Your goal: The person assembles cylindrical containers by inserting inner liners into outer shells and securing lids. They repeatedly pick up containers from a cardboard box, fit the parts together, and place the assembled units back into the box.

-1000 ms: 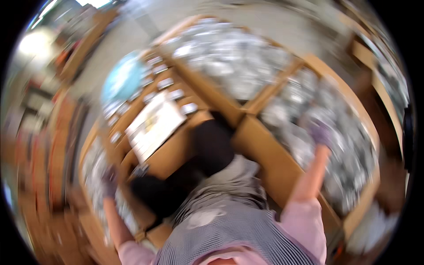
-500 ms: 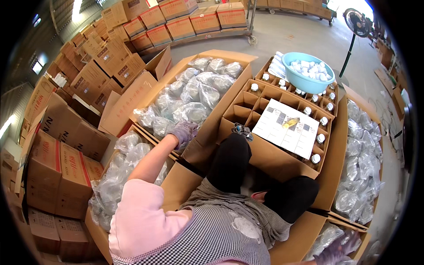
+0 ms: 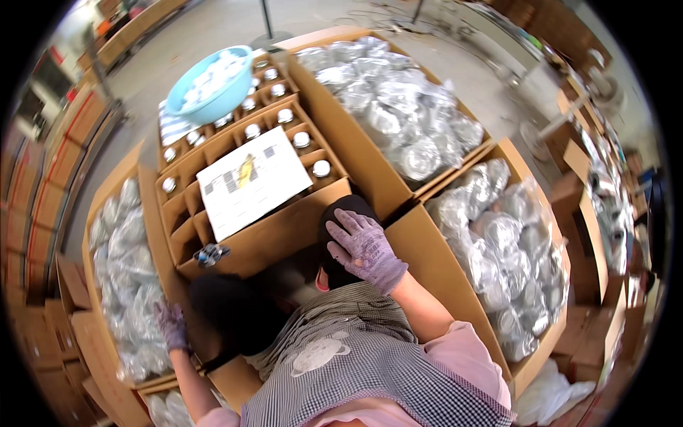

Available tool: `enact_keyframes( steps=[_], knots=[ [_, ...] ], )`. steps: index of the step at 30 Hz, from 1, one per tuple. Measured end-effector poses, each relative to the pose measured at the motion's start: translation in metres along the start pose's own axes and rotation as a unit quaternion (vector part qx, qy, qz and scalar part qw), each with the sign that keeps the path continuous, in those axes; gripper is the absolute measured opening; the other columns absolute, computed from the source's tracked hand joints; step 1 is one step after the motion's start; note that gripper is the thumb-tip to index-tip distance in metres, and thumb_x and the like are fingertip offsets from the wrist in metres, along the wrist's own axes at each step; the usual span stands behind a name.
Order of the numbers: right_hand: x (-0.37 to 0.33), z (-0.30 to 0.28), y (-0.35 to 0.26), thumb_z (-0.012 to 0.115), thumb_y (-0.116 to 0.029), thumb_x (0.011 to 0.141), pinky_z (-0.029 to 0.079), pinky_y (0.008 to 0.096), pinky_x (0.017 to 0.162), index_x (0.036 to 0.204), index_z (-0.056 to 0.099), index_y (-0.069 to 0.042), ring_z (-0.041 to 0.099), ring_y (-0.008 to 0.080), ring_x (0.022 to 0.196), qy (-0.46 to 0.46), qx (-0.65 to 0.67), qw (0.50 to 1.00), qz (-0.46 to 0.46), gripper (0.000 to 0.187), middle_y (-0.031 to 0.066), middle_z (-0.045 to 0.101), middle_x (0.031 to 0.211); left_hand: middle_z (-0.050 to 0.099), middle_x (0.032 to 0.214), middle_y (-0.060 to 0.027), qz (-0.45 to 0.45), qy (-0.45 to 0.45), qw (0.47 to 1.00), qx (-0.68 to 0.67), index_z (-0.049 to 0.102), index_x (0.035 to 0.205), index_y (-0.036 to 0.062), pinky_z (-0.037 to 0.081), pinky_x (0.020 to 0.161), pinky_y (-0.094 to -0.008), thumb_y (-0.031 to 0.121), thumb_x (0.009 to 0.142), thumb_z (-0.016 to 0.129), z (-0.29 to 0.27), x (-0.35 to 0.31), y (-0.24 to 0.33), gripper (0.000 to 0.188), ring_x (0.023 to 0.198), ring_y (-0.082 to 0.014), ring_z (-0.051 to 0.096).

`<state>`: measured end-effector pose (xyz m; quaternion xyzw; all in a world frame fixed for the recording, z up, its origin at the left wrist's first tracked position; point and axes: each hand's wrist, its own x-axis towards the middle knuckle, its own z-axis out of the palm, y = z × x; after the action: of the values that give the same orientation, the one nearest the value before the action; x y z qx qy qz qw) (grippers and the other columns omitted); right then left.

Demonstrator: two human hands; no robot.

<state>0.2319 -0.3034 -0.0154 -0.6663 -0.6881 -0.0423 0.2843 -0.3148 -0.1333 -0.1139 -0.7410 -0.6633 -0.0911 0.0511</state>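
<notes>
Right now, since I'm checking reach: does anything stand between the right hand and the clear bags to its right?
Yes: the box's near cardboard wall stands between the right hand and the clear bags.

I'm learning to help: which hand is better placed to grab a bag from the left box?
The left hand, probably: it's by the clear bags; the right hand rests on a knee.

I saw the right hand [image 3: 366, 252] come off the plastic-bagged pieces [image 3: 498, 235] in the near right carton [image 3: 455, 292] and land on the right knee [image 3: 361, 205], view swinging back rightward after a left turn.
</notes>
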Motion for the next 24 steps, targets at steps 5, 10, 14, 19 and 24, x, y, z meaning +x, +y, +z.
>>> enact_keyframes(
  steps=[5,10,14,19,24],
  knots=[
    [-0.010,-0.019,0.009,0.071,-0.015,0.085,0.051,0.0475,0.095,0.120,0.063,-0.003,0.061,0.0370,0.114,0.105,-0.010,0.994,0.040,0.037,0.0200,0.062,0.124,0.050,0.141,-0.0275,0.150,0.274,0.949,-0.033,0.059,0.129,0.0000,0.043,0.104,-0.0501,0.010,0.094,0.064,-0.106,0.017,0.112,0.036,0.127,-0.0437,0.052],
    [-0.038,-0.019,0.040,0.068,-0.018,0.086,0.049,0.0475,0.098,0.117,0.065,-0.003,0.060,0.0367,0.116,0.066,-0.066,0.982,0.164,0.034,0.0199,0.062,0.124,0.055,0.136,-0.0250,0.278,0.179,0.933,-0.141,0.064,0.121,0.0023,0.043,0.105,-0.0521,0.006,0.090,0.068,-0.119,0.016,0.215,0.032,0.126,-0.0443,0.052],
    [-0.052,-0.020,0.080,0.062,-0.023,0.090,0.045,0.0459,0.100,0.114,0.066,-0.008,0.058,0.0330,0.118,-0.003,-0.076,0.970,0.230,0.028,0.0140,0.062,0.123,0.056,0.131,-0.0218,0.380,0.116,0.905,-0.152,0.064,0.117,0.0031,0.045,0.101,-0.0516,0.007,0.085,0.071,-0.110,0.012,0.273,0.033,0.123,-0.0428,0.053],
    [-0.016,-0.028,0.151,0.058,-0.025,0.091,0.044,0.0434,0.102,0.113,0.067,-0.013,0.057,0.0297,0.120,-0.005,-0.102,0.965,0.243,0.027,0.0093,0.062,0.124,0.056,0.131,-0.0200,0.445,0.074,0.878,-0.161,0.065,0.115,0.0040,0.044,0.100,-0.0507,0.009,0.085,0.072,-0.105,0.010,0.321,0.032,0.121,-0.0403,0.053],
    [0.015,0.007,0.217,0.057,-0.023,0.090,0.033,0.0516,0.111,0.138,0.049,-0.010,0.042,0.0380,0.137,-0.081,-0.174,0.930,0.313,0.050,0.0168,0.048,0.144,0.057,0.129,-0.0195,0.438,0.019,0.889,-0.127,0.065,0.116,0.0025,0.043,0.103,-0.0491,0.011,0.086,0.070,-0.104,0.015,0.336,0.032,0.121,-0.0381,0.053]
  ],
)
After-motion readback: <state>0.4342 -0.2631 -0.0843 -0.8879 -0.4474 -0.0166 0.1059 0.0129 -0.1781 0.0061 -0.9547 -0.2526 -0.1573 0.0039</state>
